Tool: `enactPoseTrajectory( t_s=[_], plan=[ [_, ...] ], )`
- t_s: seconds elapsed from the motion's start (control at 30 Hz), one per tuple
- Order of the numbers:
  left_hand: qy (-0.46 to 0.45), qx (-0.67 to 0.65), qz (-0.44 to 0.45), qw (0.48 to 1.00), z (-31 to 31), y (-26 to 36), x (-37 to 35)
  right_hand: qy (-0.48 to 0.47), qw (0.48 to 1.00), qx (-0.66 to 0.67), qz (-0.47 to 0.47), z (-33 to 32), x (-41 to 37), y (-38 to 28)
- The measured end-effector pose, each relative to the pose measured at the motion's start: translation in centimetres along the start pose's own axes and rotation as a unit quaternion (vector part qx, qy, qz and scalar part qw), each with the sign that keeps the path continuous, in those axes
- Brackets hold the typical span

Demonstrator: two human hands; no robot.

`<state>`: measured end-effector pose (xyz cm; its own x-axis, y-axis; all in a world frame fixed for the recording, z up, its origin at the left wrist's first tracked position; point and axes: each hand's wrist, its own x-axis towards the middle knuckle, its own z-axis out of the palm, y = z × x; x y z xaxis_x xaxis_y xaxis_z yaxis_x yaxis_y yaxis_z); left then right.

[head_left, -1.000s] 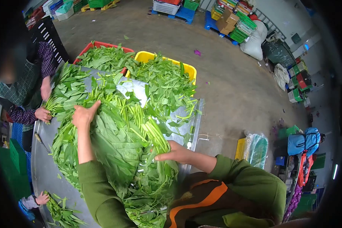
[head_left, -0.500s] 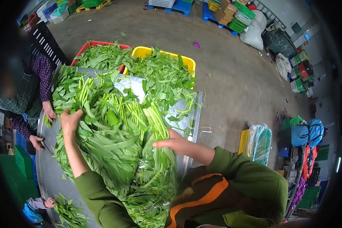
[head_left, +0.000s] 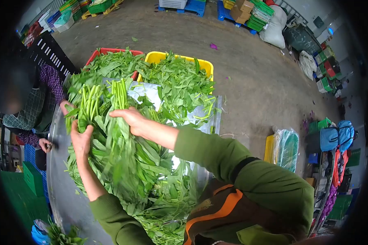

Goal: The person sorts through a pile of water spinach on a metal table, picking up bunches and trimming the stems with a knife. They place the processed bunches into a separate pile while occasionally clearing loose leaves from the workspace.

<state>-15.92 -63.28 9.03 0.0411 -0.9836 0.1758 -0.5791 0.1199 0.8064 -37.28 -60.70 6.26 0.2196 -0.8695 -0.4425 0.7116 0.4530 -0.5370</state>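
Note:
A large heap of leafy green stems (head_left: 151,163) covers the metal table (head_left: 63,179). My left hand (head_left: 81,139) is closed round a bunch of stems (head_left: 90,100) at the heap's left side, cut ends pointing up. Just to its right, my right hand (head_left: 131,119) grips another bunch (head_left: 119,93), its leaves hanging down over the heap and blurred at the lower end. The two bunches stand side by side, almost touching. Behind them, a red crate (head_left: 103,51) and a yellow crate (head_left: 153,56) are piled with the same greens.
At the left a co-worker in purple sleeves (head_left: 51,83) reaches to the heap with one hand (head_left: 66,107); the other hand (head_left: 45,145) is at the table edge. Another bunch (head_left: 65,236) lies lower left. A wrapped green crate (head_left: 286,151) is right of the table.
My right hand has moved left and up with its bunch, beside the one in my left hand. The co-worker's upper hand has reached further toward the heap.

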Motion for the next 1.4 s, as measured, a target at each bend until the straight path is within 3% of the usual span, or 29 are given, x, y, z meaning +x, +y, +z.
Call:
enactPoseTrajectory(
  t_s=[0.07, 0.13, 0.23, 0.27, 0.33, 0.4, 0.47, 0.5, 0.53, 0.6, 0.67, 0.73, 0.8, 0.87, 0.93, 1.0, 1.07, 1.13, 1.17, 1.2, 1.23, 1.27, 1.3, 1.33, 1.4],
  plan=[
    [-0.05, 0.01, -0.008, 0.999, 0.2, 1.7, -1.0, -0.058, 0.998, 0.029, -0.02, 0.1, 2.4, 0.7],
    [-0.065, 0.094, -0.017, 0.993, 0.7, 6.5, -3.4, -0.017, 1.0, 0.022, -0.006, 0.2, 3.4, 1.6],
    [-0.071, 0.265, 0.12, 0.954, 3.1, 6.7, -6.0, -0.104, 0.994, 0.026, -0.016, 0.6, 2.2, 2.1],
    [-0.143, 0.271, 0.112, 0.945, 2.8, 7.7, -6.6, -0.105, 0.994, 0.025, -0.012, 0.4, 2.1, 2.1],
    [-0.158, 0.302, 0.126, 0.932, 2.9, 8.4, -7.9, -0.088, 0.991, 0.042, 0.096, -1.0, 2.9, 2.3],
    [-0.129, 0.319, 0.162, 0.925, 2.0, 9.4, -8.3, -0.079, 0.994, 0.012, 0.08, -2.1, 3.3, 2.4],
    [-0.11, 0.269, 0.129, 0.948, 0.3, 11.6, -8.1, -0.098, 0.994, -0.012, 0.037, -2.8, 3.3, 2.6],
    [-0.091, 0.157, 0.007, 0.983, -0.3, 13.1, -7.2, -0.096, 0.995, -0.012, 0.038, -3.0, 3.0, 2.7],
    [-0.037, 0.117, -0.012, 0.992, -0.6, 12.4, -5.8, -0.105, 0.994, -0.014, 0.039, -3.1, 2.8, 2.8],
    [0.029, 0.153, 0.121, 0.98, -0.6, 7.2, -2.1, -0.127, 0.991, -0.02, 0.035, -2.8, 2.4, 2.3],
    [-0.039, 0.144, 0.201, 0.968, 0.3, 3.1, -0.6, -0.116, 0.993, -0.035, 0.002, -2.6, 1.2, 2.0],
    [-0.172, 0.129, 0.065, 0.974, 1.0, 2.4, -0.9, -0.115, 0.993, -0.029, -0.006, -2.8, 0.7, 1.8],
    [-0.171, 0.322, 0.053, 0.93, 1.6, 1.3, -0.7, -0.129, 0.991, -0.024, -0.007, -4.0, 0.9, 2.0],
    [-0.099, 0.299, 0.044, 0.948, 1.8, -1.7, 0.2, -0.18, 0.982, 0.038, 0.038, -5.8, 1.3, 2.3],
    [-0.066, 0.331, 0.097, 0.936, 1.5, -4.1, 0.4, -0.155, 0.987, 0.026, 0.024, -6.8, 0.2, 2.7],
    [-0.096, 0.312, -0.103, 0.94, 1.0, -5.7, 0.7, -0.132, 0.991, 0.018, -0.01, -8.4, -3.4, 2.9],
    [-0.059, 0.32, -0.073, 0.943, 1.2, -7.5, 1.0, -0.141, 0.99, 0.025, 0.003, -9.4, -6.5, 1.8],
    [-0.059, 0.271, -0.09, 0.957, 1.1, -6.5, 0.9, -0.146, 0.988, 0.036, 0.016, -9.6, -9.0, 1.3],
    [0.052, 0.235, 0.054, 0.969, 1.7, -5.7, 0.1, -0.169, 0.986, 0.004, -0.006, -9.7, -10.5, 0.9],
    [0.107, 0.246, 0.093, 0.959, 1.5, -2.8, -0.9, -0.197, 0.98, -0.025, -0.027, -9.7, -11.1, 0.8],
    [0.095, 0.168, 0.099, 0.976, 1.4, 0.0, -2.5, -0.185, 0.982, -0.033, -0.019, -9.8, -11.5, 0.9],
    [0.083, 0.088, 0.104, 0.987, 1.3, 2.8, -4.5, -0.184, 0.982, -0.029, -0.023, -9.5, -12.2, 0.8],
    [-0.011, -0.045, 0.037, 0.998, 1.5, 5.7, -7.0, -0.157, 0.984, -0.079, -0.039, -9.1, -12.7, 0.1],
    [-0.111, -0.172, -0.036, 0.978, 1.5, 7.6, -10.4, -0.126, 0.983, -0.122, -0.051, -8.4, -13.7, 0.1],
    [-0.173, -0.233, 0.019, 0.957, 2.7, 7.7, -16.9, -0.146, 0.982, -0.103, -0.067, -7.0, -15.1, 1.1]
  ],
)
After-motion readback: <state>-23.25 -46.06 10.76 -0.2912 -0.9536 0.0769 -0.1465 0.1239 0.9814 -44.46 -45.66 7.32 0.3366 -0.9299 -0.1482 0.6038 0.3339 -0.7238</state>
